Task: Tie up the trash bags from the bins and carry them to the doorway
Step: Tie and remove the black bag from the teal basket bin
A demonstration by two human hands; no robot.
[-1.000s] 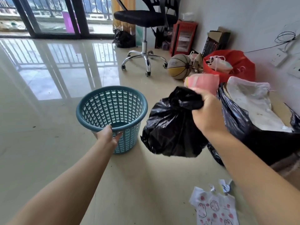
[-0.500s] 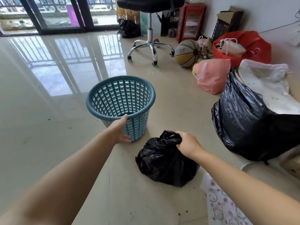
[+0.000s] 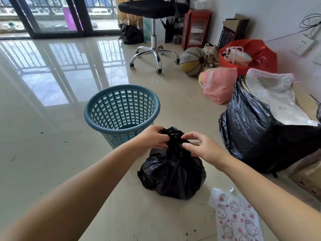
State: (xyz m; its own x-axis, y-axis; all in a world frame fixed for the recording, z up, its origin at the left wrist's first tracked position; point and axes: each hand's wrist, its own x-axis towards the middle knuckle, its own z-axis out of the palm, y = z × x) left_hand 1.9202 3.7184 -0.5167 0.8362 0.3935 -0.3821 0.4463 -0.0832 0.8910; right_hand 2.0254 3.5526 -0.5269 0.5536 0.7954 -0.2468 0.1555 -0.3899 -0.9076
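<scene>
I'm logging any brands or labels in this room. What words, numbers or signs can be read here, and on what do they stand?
"RK": on the basketball, the visible end of a word; the rest curves out of sight.
Red cabinet: no label can be made out.
Cardboard box at the right edge: dark printed marks, too blurred to read.
White plastic bag: only rabbit and strawberry pictures, no text.
Black trash bag, blue bin: no text.

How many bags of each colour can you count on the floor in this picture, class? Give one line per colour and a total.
Black: 3, the small bag gripped at its neck by the left hand and right hand, the large bag, the far bag
Pink: 1, pink bag
Red: 1, red bag
White printed: 1, printed bag
Total: 6
</scene>
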